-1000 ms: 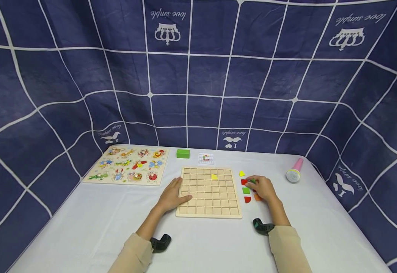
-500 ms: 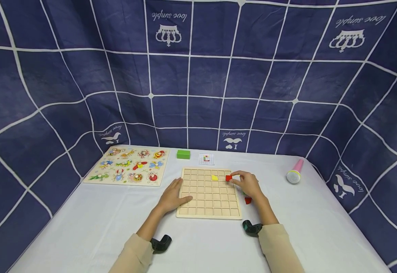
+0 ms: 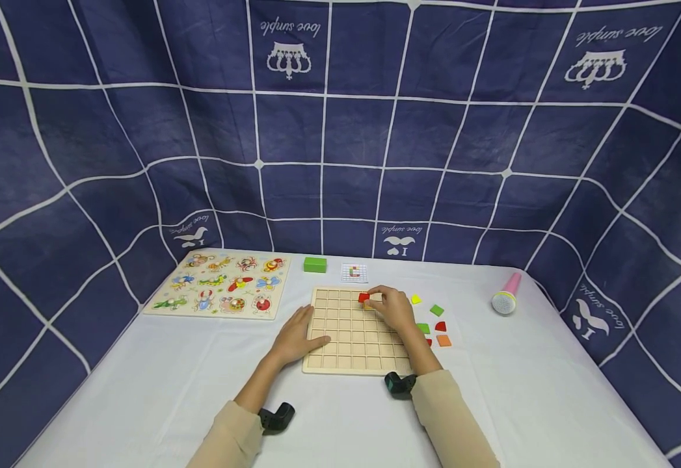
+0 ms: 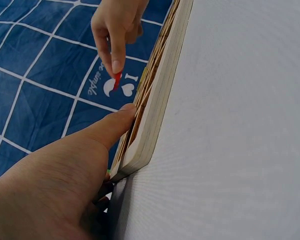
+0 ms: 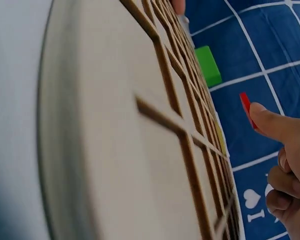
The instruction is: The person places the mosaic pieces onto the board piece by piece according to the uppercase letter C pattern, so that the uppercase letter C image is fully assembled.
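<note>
The left hand lies along the left edge of a wooden grid board, its thumb over the near-left squares. Between thumb and fingertips, the right hand pinches a small red square tile above the board's far rows. In the right wrist view the red tile is tilted and held clear of the board. A yellow tile sits on the board just below it, largely covered by the right hand in the head view.
Right of the board lie several loose pieces, among them a yellow piece, a green square and an orange piece. Behind the board are a pattern card and green block. An insect puzzle and toy microphone flank it.
The right hand has taken the red tile from the loose pieces and carried it left over the board, to near the yellow tile. The left hand has stayed in place.
</note>
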`<state>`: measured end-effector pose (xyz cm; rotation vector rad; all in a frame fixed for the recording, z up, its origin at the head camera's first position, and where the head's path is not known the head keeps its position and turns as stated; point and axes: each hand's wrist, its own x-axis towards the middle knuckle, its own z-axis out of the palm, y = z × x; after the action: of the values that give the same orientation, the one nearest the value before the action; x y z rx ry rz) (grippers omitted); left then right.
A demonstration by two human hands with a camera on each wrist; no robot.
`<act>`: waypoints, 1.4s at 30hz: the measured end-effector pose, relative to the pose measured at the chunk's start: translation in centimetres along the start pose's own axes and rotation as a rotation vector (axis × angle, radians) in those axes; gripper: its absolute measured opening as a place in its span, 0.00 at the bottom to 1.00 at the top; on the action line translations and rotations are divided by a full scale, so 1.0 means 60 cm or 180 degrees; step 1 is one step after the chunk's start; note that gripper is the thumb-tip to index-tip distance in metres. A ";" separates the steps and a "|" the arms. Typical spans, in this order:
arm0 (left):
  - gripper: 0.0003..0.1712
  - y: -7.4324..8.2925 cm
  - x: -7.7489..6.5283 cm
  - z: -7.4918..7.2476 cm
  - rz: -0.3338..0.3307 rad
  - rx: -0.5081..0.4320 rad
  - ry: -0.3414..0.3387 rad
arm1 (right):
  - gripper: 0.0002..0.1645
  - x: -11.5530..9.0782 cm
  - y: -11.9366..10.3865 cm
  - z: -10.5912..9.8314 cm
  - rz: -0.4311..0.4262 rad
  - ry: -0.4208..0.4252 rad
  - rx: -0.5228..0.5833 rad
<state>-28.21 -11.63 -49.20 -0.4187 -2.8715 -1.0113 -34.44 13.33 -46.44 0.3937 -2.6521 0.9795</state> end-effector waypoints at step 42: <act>0.52 0.001 0.000 -0.002 0.0005 -0.0019 0.0007 | 0.19 -0.004 0.095 -0.079 0.0257 -0.0070 -0.0339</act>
<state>-28.21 -11.65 -49.09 -0.4198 -2.8666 -1.0196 -35.41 20.69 -46.38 0.2772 -2.7448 0.8567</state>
